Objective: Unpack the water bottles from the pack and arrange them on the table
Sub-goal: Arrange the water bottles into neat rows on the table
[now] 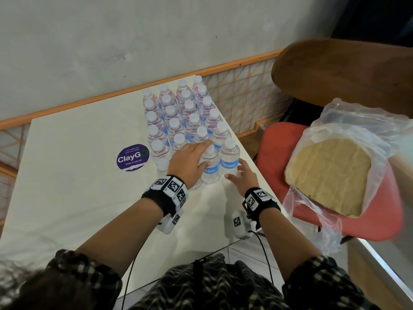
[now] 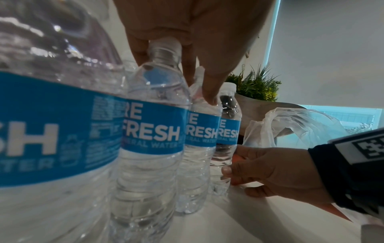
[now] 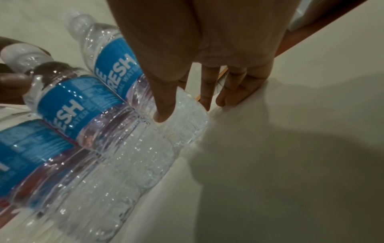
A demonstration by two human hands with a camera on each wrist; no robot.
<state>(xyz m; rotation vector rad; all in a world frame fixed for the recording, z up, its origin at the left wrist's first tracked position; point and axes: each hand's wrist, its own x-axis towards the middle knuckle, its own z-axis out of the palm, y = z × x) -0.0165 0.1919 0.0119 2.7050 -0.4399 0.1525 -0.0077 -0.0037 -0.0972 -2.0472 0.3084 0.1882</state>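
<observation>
From the head camera, the water bottles [image 1: 185,117] stand upright in rows on the far right part of the white table [image 1: 67,198], caps up, blue labels facing forward. The left hand [image 1: 190,159] reaches over the near end of the block, fingers spread and loosely bent across the caps and shoulder of a front bottle [image 1: 210,168]; whether it truly grips that bottle cannot be told here. The right hand [image 1: 242,175] lies at the base of the corner bottle [image 1: 230,159], fingers relaxed and apart, touching its lower side. A round purple sticker [image 1: 133,157] lies on the table left of the bottles. Beside the table, a red chair [image 1: 279,139] carries the emptied plastic wrap [image 1: 348,121] with its cardboard tray [image 1: 330,173]. A pale wall with an orange rail runs behind. Both forearms stretch forward, each with a black wristband bearing square markers.

From the left wrist, the fingers [image 2: 212,92] hang down over a bottle cap [image 2: 166,44] and rest their tips on the shoulder of the next bottle along, curled only slightly. Across the row, the right hand [image 2: 276,171] touches the last bottle low down. A green plant [image 2: 255,85] stands behind.

From the right wrist, the thumb [image 3: 164,105] presses the ribbed lower part of the corner bottle [image 3: 178,115], while the other fingertips [image 3: 228,97] rest on the table beside it, spread and straight.
</observation>
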